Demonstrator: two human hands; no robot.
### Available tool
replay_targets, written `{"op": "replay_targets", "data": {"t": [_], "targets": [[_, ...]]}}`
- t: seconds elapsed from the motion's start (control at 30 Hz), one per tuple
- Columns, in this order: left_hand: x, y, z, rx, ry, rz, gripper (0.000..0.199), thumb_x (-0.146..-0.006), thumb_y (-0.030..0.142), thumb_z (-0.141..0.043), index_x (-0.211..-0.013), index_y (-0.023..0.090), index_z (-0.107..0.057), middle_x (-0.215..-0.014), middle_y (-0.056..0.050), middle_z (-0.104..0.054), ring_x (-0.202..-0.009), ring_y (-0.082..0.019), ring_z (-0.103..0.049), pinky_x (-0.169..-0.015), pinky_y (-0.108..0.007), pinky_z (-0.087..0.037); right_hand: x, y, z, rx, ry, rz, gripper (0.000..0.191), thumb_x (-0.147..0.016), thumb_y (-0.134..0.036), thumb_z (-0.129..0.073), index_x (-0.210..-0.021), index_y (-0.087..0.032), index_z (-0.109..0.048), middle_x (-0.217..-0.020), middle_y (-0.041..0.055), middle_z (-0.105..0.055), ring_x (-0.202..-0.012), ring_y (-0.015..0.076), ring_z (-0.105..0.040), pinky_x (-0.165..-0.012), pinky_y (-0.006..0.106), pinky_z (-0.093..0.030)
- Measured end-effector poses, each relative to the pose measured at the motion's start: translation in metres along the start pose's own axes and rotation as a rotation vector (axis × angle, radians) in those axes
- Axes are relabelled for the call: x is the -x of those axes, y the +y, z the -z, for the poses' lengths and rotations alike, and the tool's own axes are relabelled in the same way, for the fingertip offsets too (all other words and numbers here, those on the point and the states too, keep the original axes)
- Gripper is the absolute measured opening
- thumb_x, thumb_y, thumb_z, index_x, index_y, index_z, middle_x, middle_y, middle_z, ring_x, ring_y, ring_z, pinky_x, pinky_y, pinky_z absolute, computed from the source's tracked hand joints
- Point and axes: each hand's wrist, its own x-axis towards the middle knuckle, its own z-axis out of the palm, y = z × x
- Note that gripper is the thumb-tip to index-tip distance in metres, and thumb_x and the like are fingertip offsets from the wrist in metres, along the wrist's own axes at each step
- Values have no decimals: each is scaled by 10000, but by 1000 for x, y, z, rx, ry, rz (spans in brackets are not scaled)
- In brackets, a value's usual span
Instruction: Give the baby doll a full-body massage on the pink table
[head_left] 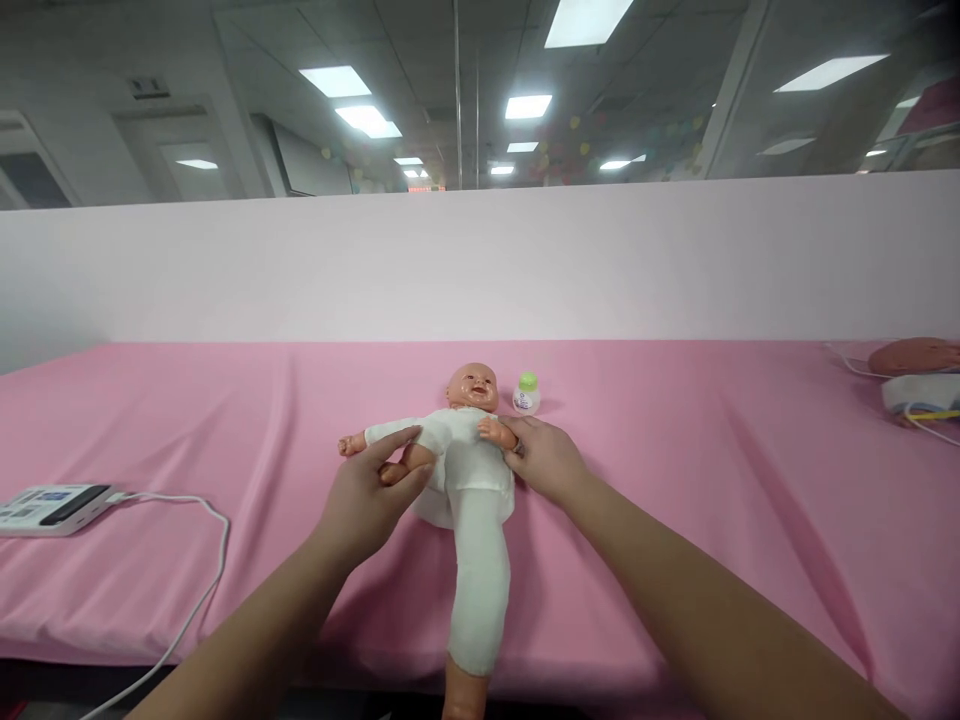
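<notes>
A baby doll (474, 385) in white clothing (480, 560) lies face up on the pink cloth, its head at the far side and one covered leg stretched toward me. The other leg (409, 462) is bent up over its left side, and my left hand (371, 495) has its fingers and thumb around that bare lower leg. On the right, my right hand (544, 457) is closed at the doll's small hand (498, 433), near the chest. Beside the doll's head stands a small clear bottle (526, 398) with a green cap.
The pink cloth (637, 400) covers the table up to a white partition (480, 265). A white device (56, 508) with a cable (214, 580) lies at the left. At the right edge are a part of another doll (911, 356) and white material (922, 395).
</notes>
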Motion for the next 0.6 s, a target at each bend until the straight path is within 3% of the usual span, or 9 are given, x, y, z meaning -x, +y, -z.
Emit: {"op": "replay_targets", "data": {"t": [0.13,0.3,0.4,0.5,0.6], "targets": [[-23,-2,-17,-31,-44,6,594,-834,507,-683,-1351,216,-703,-753,0,-693,-854,-236,-681,-820,-354,-544,0,-4,0,86,-31,28,515,-880,-211,-592,-1390,-272,-628,-1290,75,-702,-1164,286,-647,-941,366,-463],[-30,-9,-24,60,-74,-1,611,-839,462,-699,-1376,172,-680,-889,-49,-769,-898,-250,-714,-863,-359,-555,0,-5,0,96,-55,9,487,-906,-245,-589,-1391,-270,-622,-1284,76,-707,-1144,284,-649,-918,362,-462],[-28,-11,-21,172,-99,43,643,-840,443,-721,-1408,152,-649,-794,-37,-743,-794,-228,-704,-806,-359,-562,1,-6,0,87,-54,0,430,-919,-285,-600,-1345,-265,-655,-1222,86,-728,-1100,294,-661,-888,373,-463],[-18,-13,-11,271,-82,74,687,-828,495,-756,-1421,169,-640,-822,-33,-738,-781,-217,-690,-785,-360,-562,2,-1,5,-47,-58,-13,398,-908,-304,-626,-1302,-316,-679,-1163,47,-747,-1058,269,-678,-847,351,-481],[7,-18,5,341,2,123,697,-807,536,-780,-1397,185,-661,-795,-19,-713,-777,-217,-682,-779,-358,-560,2,14,12,-233,-31,-164,426,-889,-363,-660,-1313,-325,-662,-1089,25,-761,-984,246,-699,-791,327,-516]]}}
